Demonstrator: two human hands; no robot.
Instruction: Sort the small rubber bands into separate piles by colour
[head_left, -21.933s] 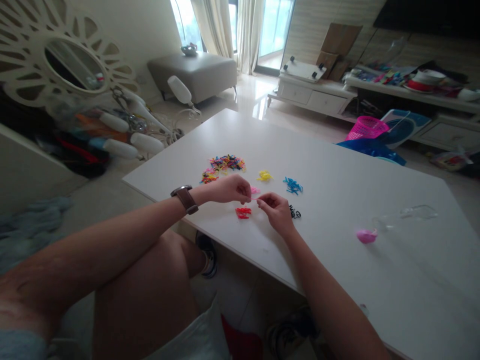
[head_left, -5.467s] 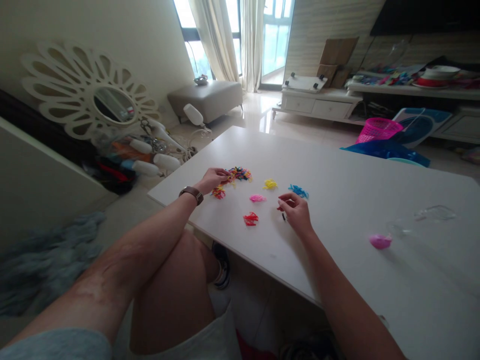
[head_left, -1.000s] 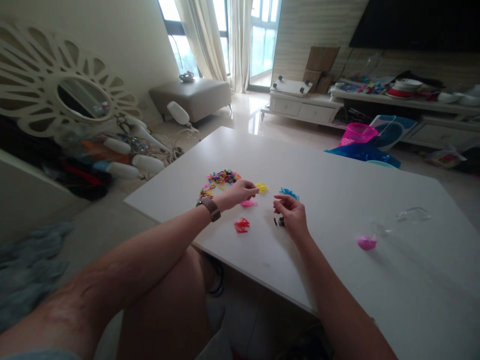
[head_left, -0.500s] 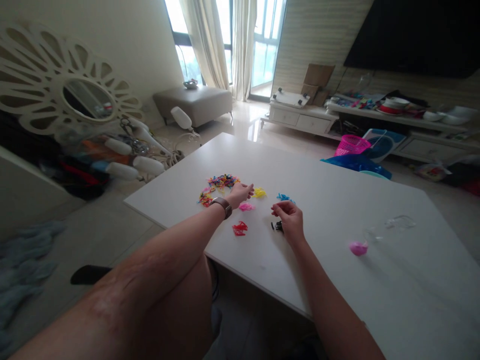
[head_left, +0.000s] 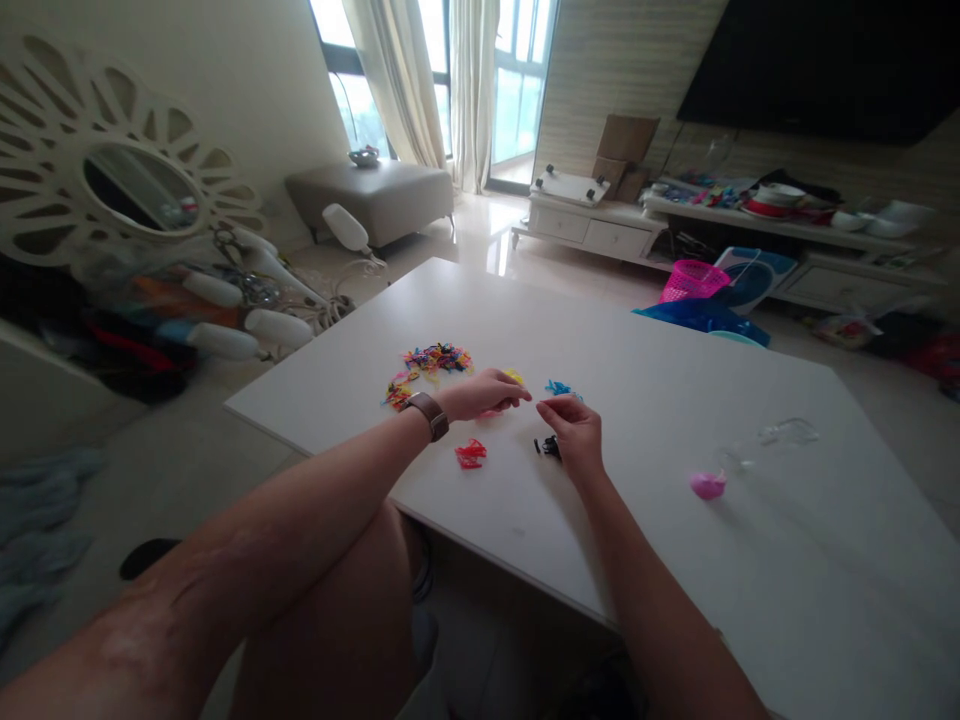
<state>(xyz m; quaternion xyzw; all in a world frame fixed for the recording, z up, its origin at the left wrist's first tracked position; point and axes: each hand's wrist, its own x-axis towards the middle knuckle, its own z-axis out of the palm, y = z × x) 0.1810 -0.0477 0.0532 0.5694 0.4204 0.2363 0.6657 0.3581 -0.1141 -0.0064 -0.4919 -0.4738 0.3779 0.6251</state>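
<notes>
My left hand (head_left: 484,394), with a brown watch (head_left: 429,414) on its wrist, reaches over a pink pile (head_left: 490,414) of small rubber bands and partly hides it. Its fingers are pinched close to the fingertips of my right hand (head_left: 576,432), also pinched. Whatever lies in either pinch is too small to make out. Just behind my left hand a yellow pile (head_left: 514,376) shows in part. Beside my right hand are a blue pile (head_left: 562,389) and a black pile (head_left: 551,446). A red pile (head_left: 471,455) lies nearer me, and a mixed-colour heap (head_left: 439,358) farther left.
On the right of the white table (head_left: 750,590) are a pink bundle (head_left: 708,486) and a clear plastic piece (head_left: 787,431). A lamp with white shades (head_left: 279,328) stands off the left edge. Beyond the far edge is a pink basket (head_left: 694,281).
My left hand has moved right, from near the mixed heap toward my right hand, now covering most of the pink pile. The fingertips of both hands are now close together. The view has shifted slightly.
</notes>
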